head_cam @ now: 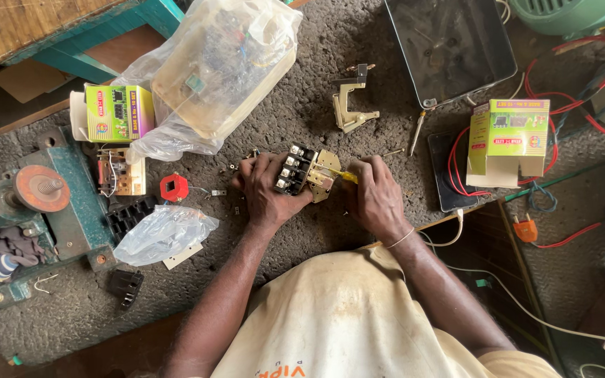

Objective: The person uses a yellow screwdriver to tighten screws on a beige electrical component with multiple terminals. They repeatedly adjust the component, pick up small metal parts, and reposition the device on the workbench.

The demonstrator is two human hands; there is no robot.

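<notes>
Terminal block (295,170), black, clamped in left hand (266,190); right hand (374,198), at three o'clock, grips yellow screwdriver (344,175) mid-screw, needing steady turning.

head view | looks straight down from above the person | close over the grey workbench (316,266) | bench fills the frame, person's torso at bottom edge | single view

Switch block (294,170): black body, silver terminals, brass-coloured plate. Screwdriver (344,176) handle: yellow. Small cartons (118,112) green, yellow and purple; coil (174,187) red; wires (582,77) red; vice (71,203) teal.
</notes>
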